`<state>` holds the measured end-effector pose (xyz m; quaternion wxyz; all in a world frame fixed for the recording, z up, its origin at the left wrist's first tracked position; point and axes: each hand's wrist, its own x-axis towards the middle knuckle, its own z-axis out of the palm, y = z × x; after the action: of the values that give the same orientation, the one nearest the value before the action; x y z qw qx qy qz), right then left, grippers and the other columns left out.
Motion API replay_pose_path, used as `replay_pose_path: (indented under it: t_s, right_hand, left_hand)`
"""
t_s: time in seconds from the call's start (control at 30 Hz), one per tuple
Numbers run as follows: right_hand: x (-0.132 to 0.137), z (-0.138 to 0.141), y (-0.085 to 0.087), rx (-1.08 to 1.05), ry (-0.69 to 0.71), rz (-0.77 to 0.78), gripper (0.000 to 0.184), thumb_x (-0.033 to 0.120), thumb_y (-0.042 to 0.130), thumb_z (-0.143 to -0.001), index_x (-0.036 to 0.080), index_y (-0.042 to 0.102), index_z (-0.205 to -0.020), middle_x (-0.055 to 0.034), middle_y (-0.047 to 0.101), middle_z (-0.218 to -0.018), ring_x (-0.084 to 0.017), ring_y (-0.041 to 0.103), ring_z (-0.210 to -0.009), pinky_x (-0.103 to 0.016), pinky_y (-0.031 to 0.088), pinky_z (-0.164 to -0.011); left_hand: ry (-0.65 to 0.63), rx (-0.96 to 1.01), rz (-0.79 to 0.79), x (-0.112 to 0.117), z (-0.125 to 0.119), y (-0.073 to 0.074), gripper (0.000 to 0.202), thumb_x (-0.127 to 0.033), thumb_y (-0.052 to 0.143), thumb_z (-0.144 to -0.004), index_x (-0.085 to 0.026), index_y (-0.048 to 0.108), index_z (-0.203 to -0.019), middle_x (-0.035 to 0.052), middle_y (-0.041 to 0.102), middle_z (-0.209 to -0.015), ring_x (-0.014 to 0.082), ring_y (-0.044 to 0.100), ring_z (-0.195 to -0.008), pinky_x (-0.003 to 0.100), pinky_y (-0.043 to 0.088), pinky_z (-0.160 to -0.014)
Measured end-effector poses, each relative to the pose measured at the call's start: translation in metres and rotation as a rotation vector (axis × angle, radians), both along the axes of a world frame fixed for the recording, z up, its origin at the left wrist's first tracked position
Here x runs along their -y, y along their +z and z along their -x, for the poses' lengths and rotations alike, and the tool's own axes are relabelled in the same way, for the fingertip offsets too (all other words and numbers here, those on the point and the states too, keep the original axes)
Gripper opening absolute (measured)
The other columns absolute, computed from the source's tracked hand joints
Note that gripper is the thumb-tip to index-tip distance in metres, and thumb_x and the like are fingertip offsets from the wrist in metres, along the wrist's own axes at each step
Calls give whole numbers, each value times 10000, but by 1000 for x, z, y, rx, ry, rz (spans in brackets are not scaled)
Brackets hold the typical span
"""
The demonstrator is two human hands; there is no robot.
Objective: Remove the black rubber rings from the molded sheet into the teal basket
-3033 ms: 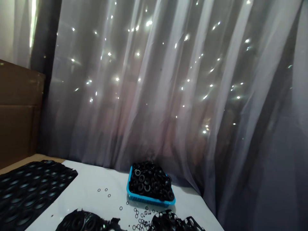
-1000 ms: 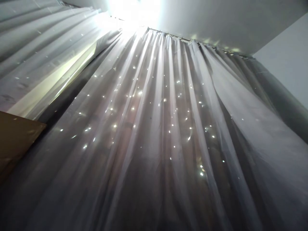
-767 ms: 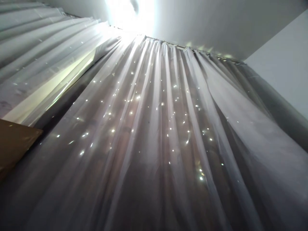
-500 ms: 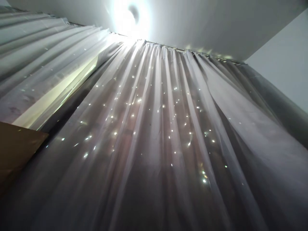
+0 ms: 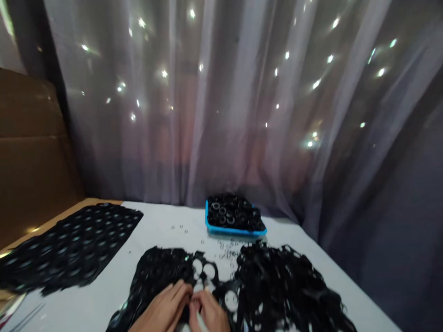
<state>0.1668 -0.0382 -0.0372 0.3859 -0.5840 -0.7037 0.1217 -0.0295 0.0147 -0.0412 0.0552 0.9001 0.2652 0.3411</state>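
Both hands meet at the bottom edge of the view over a torn black rubber sheet (image 5: 162,272) full of round holes. My left hand (image 5: 164,310) lies on the sheet with its fingers curled against it. My right hand (image 5: 209,312) pinches the sheet close beside the left; a pale thin object shows at it, too blurred to name. A heap of black punched scrap (image 5: 284,286) lies just right of the hands. Small loose black rings (image 5: 224,251) are scattered beyond them on the white table (image 5: 166,230).
A blue tray (image 5: 235,230) heaped with black rings stands at the back of the table. A whole black moulded sheet (image 5: 69,244) lies on the left. A brown cardboard panel (image 5: 31,152) rises at far left. A sheer curtain (image 5: 242,101) with points of light hangs behind.
The view has swung down from the ceiling and curtain top to the table. Both hands, unseen before, now show on the black sheet.
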Motion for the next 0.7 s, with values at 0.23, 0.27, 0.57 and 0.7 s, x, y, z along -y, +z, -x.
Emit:
replay_pose_path:
  t_s: [0.23, 0.27, 0.57, 0.7]
  right_hand:
    - [4, 5, 15, -103, 36, 43, 198, 220, 453, -996, 237, 639, -932, -32, 688, -909, -181, 697, -804, -270, 526, -732]
    - [6, 4, 19, -107, 52, 62, 183, 235, 456, -1008, 239, 629, -948, -30, 679, -935, -180, 685, -813, -277, 519, -746]
    - [20, 1, 39, -1, 127, 96, 151, 235, 453, -1043, 223, 581, -964, -29, 644, -957, -180, 644, -816, -293, 497, -778]
    - [23, 3, 36, 101, 85, 60, 139, 210, 448, -1033, 230, 575, -981, -45, 678, -962, -199, 693, -812, -295, 517, -749]
  left_hand:
    - [-16, -155, 399, 12, -14, 61, 296, -258, 310, -1123, -201, 584, -1218, 96, 708, -1122, 242, 684, -1015, 423, 572, -976]
    - [-17, -165, 420, 12, -14, 63, 282, -272, 314, -1125, -198, 565, -1229, 104, 700, -1142, 248, 672, -1013, 435, 565, -967]
    - [-35, -52, 497, 12, -10, 53, 279, -365, 367, -1114, -213, 555, -1252, 89, 697, -1141, 251, 671, -1048, 426, 548, -990]
    - [-16, 7, 536, 18, -11, 51, 297, -412, 405, -1094, -244, 585, -1260, 64, 725, -1165, 274, 689, -1071, 422, 552, -1028]
